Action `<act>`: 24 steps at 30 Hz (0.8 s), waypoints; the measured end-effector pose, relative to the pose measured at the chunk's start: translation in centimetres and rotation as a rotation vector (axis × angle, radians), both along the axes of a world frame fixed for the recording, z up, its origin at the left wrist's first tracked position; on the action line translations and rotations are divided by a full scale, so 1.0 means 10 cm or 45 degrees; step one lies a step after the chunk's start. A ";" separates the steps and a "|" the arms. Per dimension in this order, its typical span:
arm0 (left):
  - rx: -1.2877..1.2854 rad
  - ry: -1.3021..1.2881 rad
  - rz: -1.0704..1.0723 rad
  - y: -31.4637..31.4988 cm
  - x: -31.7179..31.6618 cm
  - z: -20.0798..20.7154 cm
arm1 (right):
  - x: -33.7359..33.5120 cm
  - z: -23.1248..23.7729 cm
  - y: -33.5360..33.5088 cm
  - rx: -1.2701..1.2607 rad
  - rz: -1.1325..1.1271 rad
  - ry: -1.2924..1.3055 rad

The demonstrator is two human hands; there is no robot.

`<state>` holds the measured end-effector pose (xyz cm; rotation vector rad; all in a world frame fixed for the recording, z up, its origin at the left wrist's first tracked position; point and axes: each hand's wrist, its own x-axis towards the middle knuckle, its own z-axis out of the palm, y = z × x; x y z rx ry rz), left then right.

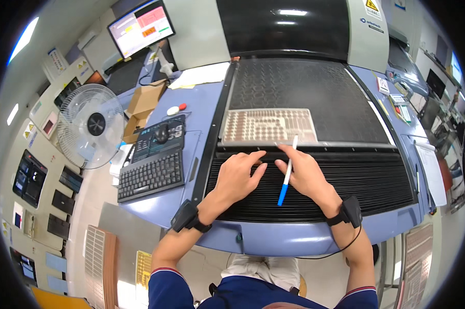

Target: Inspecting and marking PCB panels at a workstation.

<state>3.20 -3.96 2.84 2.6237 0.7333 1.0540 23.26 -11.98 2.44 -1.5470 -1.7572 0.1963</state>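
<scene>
The navy shirt (243, 294) is closest, by the blue table's (294, 239) front edge. From the left, a black keyboard (151, 176) lies near the side edge; the left hand (237, 176), thumb spread from bent fingers, is over ribbed black bellows (366, 185). Beyond, the patterned panel (268, 125) occupies the black bed's (279, 85) near-left corner, with room rightward. The right hand (308, 176) holds a white pen (289, 169).

White pen (287, 176) with blue cap (282, 196) — brown-and-cream patterned panel (268, 125) — black ribbed cover (366, 180), periwinkle bench (294, 239).
</scene>
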 end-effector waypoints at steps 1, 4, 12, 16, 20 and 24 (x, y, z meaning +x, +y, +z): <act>-0.012 -0.008 -0.023 0.03 0.05 -0.07 | -0.01 -0.02 0.01 0.076 0.046 -0.009; -0.195 -0.198 -0.148 0.06 0.17 -0.23 | -0.05 -0.09 0.01 0.149 0.134 -0.017; -0.175 -0.229 -0.157 -0.09 0.06 -0.21 | -0.09 -0.10 -0.10 0.196 0.240 -0.096; -0.119 -0.199 -0.121 -0.09 0.06 -0.21 | -0.11 -0.12 -0.04 0.255 0.252 -0.065; -0.172 -0.283 -0.111 -0.11 0.09 -0.26 | -0.11 -0.10 -0.05 0.207 0.241 -0.044; -0.310 -0.272 -0.129 -0.13 0.07 -0.31 | -0.14 -0.12 -0.02 0.221 0.251 -0.061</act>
